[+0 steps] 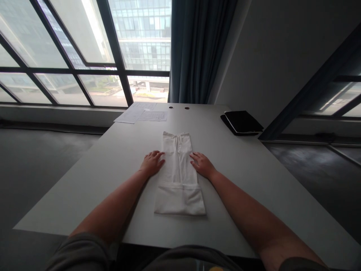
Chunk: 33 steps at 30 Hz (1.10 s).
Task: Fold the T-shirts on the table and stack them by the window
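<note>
A pair of white trousers (172, 165) lies flat on the white table (239, 180), its waistband at the far end. The near end is turned up into a wide folded band (180, 199). At the left edge of the trousers rests my left hand (152, 163), open, fingertips on the fabric. My right hand (202, 165) is open at the opposite edge, its fingers stretched toward the cloth and touching its side. Both palms face down at about the same height along the legs.
Printed papers (143, 113) lie at the table's far left. A black folder or notebook (244, 121) sits near the far right edge. Two round cable holes (187, 108) are at the back. Beyond stand a blue curtain (197, 52) and windows (141, 45).
</note>
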Motion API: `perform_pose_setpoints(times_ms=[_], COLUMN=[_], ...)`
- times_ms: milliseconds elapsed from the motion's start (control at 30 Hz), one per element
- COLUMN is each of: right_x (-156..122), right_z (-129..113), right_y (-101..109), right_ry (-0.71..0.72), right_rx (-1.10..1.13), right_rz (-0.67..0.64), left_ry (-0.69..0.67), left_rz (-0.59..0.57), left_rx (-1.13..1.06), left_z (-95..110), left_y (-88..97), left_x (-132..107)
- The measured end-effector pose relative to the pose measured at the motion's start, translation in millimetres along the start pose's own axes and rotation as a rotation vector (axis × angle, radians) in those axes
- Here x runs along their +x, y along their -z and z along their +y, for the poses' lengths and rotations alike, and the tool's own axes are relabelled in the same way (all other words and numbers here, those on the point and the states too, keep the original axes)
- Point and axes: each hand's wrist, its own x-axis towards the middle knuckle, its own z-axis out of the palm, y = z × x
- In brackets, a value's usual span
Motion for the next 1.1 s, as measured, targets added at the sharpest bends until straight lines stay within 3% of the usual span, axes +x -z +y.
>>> perform_pose_setpoints(times_ms=[100, 333, 467, 567, 700, 867, 1000, 1100], right_x=[40.9, 124.8, 158.7, 169.6, 166.0, 151.6, 127.8, 94.9], right_z=[9.0, 38.6, 57.9, 66.3, 67.0, 53.1, 36.2, 23.8], right_y=[-10.6, -28.4, -36.1, -39.4, -36.8, -22.9, -7.0, 6.3], right_ry=[-0.082, -0.198, -0.284, -0.302, -0.233, -0.19, -0.194, -0.164], right_rx=[-0.064, 0.007, 0.11, 0.16, 0.267, 0.436, 0.594, 0.632], right_rz=[-0.033, -0.034, 0.043, 0.083, 0.239, 0.421, 0.499, 0.507], left_ry=[0.126, 0.218, 0.231, 0.223, 0.153, 0.065, 0.015, -0.041], left_rz=[-0.017, -0.077, -0.068, -0.033, 0.127, 0.368, 0.424, 0.435], left_rx=[0.025, -0.013, -0.047, -0.081, -0.314, -0.722, -0.796, -0.734], left_z=[-5.8, -24.6, -33.5, -38.4, -48.5, -51.3, -33.6, -18.1], left_y=[-8.0, -31.5, -42.7, -48.5, -54.2, -55.1, -41.1, -26.4], left_x=[48.1, 140.4, 177.8, 194.2, 201.2, 192.6, 165.1, 127.2])
